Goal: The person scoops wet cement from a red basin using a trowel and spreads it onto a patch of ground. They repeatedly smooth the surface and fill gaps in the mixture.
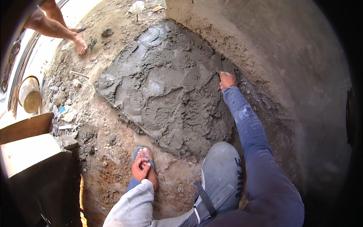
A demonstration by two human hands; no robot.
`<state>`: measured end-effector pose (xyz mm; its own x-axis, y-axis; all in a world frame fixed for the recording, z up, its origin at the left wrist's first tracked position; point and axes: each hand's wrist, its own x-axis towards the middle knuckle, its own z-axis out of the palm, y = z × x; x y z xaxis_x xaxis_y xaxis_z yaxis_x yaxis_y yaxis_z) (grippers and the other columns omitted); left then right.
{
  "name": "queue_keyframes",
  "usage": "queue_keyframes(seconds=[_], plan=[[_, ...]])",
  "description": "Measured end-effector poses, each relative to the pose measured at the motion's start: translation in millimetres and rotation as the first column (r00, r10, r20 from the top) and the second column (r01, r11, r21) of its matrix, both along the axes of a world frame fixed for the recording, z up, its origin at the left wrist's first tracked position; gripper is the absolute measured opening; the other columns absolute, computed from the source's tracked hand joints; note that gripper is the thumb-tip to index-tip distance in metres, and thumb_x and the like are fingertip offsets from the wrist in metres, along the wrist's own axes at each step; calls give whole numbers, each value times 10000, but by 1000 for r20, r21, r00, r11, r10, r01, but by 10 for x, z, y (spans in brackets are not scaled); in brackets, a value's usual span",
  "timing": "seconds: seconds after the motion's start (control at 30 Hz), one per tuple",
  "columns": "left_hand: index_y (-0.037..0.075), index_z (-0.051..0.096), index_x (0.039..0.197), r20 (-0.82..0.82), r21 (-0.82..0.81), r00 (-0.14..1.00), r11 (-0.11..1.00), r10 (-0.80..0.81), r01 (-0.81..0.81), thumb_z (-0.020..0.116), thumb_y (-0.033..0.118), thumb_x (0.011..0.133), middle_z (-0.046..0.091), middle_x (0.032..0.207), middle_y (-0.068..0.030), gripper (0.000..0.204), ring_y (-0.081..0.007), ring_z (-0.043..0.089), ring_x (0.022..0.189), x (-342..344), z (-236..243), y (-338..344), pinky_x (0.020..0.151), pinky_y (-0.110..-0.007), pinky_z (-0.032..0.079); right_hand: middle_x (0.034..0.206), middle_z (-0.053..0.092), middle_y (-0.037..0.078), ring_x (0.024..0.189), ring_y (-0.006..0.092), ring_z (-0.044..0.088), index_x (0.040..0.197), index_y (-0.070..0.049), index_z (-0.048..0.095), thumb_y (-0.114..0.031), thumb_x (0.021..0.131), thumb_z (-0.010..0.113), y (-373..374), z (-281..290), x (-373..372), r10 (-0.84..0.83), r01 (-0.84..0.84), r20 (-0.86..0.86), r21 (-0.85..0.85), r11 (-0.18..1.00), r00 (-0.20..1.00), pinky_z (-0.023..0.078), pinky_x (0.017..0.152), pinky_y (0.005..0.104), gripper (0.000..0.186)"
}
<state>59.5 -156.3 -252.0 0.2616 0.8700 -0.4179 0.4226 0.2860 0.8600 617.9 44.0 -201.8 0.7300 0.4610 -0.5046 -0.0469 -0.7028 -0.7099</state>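
A rough slab of wet grey concrete (166, 98) lies on the ground before me, its surface lumpy with a few smoothed patches. My right hand (228, 80) is closed around the handle of a trowel (217, 63), at the slab's right side by the wall. The grey blade rests against the concrete and blends into it. Low on the left, my left hand (140, 168) hangs in front of my sandalled foot (150, 174), its fingers curled in with nothing visible in them. A thin string (130, 119) runs along the slab's near left edge.
A plastered wall (302, 68) rises on the right. Another person's bare legs (56, 28) stand at the upper left. A bucket (30, 96) lies left, near rubble and a white pipe piece (78, 74). A white cup-like thing (137, 7) tops a stake at the back.
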Motion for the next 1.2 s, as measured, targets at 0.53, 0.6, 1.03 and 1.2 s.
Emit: queue_keyframes(seconds=[0.53, 0.6, 1.03, 1.2], plan=[[40, 666, 982, -59, 65, 996, 996, -62, 65, 729, 81, 743, 604, 764, -31, 251, -139, 573, 720, 77, 74, 10, 745, -271, 479, 1243, 608, 210, 1183, 407, 554, 1302, -112, 583, -343, 899, 559, 185, 412, 208, 653, -354, 421, -593, 723, 629, 441, 1018, 471, 465], [35, 667, 985, -34, 52, 997, 996, -66, 68, 725, 82, 747, 599, 768, -26, 250, -132, 563, 716, 152, 78, 31, 746, -268, 476, 1132, 639, 256, 928, 378, 663, 1231, -43, 607, -329, 908, 550, -158, 91, 650, 656, -356, 437, -589, 726, 615, 527, 815, 469, 435], [27, 668, 988, -34, -11, 998, 999, -44, 43, 716, 61, 760, 570, 773, 0, 236, -104, 525, 708, 119, 131, 4, 753, -243, 455, 863, 678, 200, 761, 300, 675, 1068, 37, 647, -283, 916, 494, 767, 44, 713, 816, -489, 312, -677, 550, 486, 520, 736, 436, 385], [29, 667, 989, 8, -48, 1000, 999, 20, -20, 709, 53, 763, 575, 776, -5, 230, -113, 525, 700, 131, 207, -21, 750, -255, 463, 1253, 603, 227, 1183, 398, 562, 1210, -5, 625, -289, 864, 557, -197, 458, 1041, 806, -407, 236, -766, 498, 543, 444, 1020, 439, 453]])
